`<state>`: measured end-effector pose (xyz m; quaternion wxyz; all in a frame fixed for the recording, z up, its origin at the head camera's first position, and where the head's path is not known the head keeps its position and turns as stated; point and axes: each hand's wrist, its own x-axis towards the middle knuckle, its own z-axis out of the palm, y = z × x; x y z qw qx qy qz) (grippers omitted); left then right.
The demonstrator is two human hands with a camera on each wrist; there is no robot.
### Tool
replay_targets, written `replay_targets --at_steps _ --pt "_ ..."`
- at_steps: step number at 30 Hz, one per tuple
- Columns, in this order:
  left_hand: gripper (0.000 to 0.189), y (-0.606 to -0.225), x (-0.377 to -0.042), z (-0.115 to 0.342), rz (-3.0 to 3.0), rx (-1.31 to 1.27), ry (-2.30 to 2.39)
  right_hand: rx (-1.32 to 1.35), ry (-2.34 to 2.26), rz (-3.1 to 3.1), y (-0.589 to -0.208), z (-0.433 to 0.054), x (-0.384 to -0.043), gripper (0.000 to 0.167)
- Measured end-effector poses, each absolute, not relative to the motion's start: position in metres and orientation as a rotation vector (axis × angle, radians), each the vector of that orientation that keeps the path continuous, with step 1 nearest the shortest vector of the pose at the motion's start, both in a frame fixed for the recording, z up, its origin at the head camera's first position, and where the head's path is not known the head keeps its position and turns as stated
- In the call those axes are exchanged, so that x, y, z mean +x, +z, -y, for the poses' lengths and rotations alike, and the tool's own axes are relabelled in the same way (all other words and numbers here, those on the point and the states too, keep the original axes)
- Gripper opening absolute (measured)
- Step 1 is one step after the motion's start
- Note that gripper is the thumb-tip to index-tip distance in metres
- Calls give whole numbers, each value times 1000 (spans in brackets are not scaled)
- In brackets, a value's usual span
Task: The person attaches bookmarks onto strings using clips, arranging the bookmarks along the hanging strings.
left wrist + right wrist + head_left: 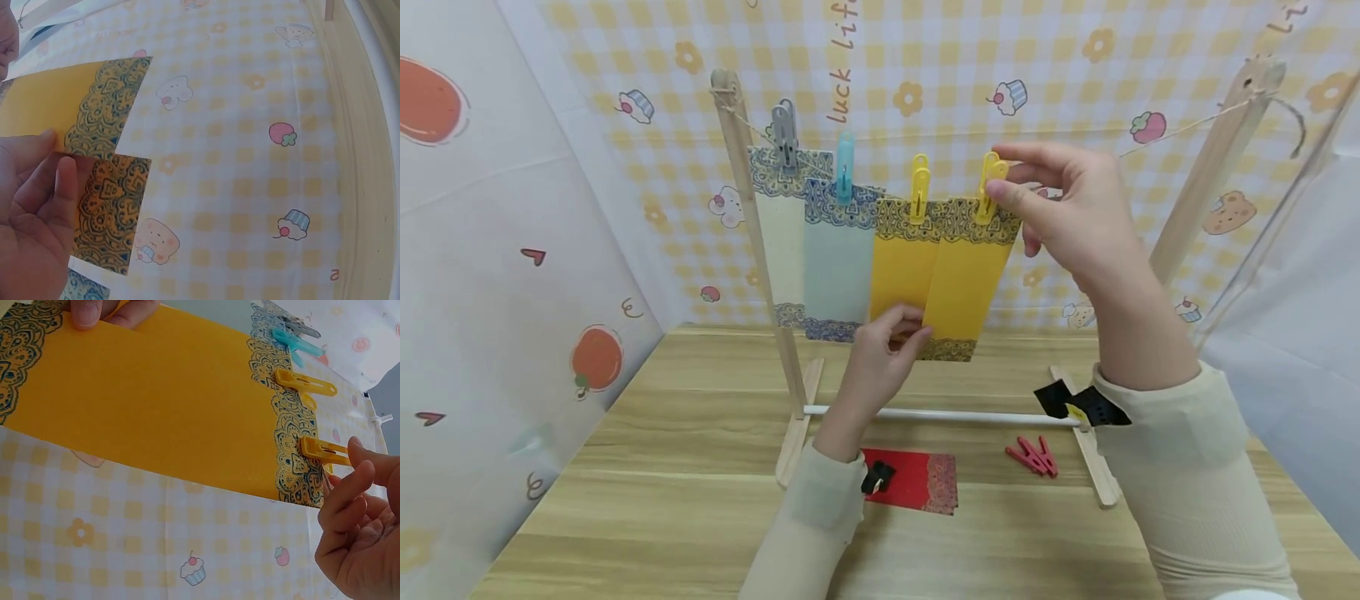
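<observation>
My right hand (pixel 1078 204) pinches the upper end of a yellow clothespin (pixel 987 207) between thumb and fingers. This clothespin clips the top of the rightmost yellow card (pixel 966 283) to a string. Lower down, the left hand (pixel 880 358) pinches that card's left edge near its bottom; in the left wrist view the left hand (pixel 31 231) has its thumb on the card's face. A second yellow card (pixel 898 258), partly overlapped, hangs beside it from another yellow clothespin (pixel 919 196). In the right wrist view the clothespin (pixel 319 449) bites the card's patterned border.
A pale blue card (pixel 838 262) and a cream card (pixel 781 242) hang farther left under blue (pixel 845 171) and grey (pixel 786 142) clothespins. Wooden posts (pixel 1217 167) and a white rod (pixel 970 416) make the frame. Red cards (pixel 910 479) and red clothespins (pixel 1033 457) lie on the table.
</observation>
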<state>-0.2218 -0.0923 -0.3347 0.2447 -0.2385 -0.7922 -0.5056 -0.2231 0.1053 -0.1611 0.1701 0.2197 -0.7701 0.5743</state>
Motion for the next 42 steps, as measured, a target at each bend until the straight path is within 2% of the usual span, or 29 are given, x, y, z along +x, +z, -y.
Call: replay_targets --at_steps 12,22,31,42 --pt "9 -347 -215 98 2235 -612 -1390 741 1939 1825 -168 -117 -220 25" --pt "9 -359 -208 99 2317 -577 -1396 845 2093 1501 -188 -143 -213 26" --pt "11 -369 -201 102 2429 -603 -1342 824 2058 1720 -239 -170 -206 24" --pt "16 -383 -194 107 2701 -638 -1306 654 2017 2154 -324 -203 -212 24"
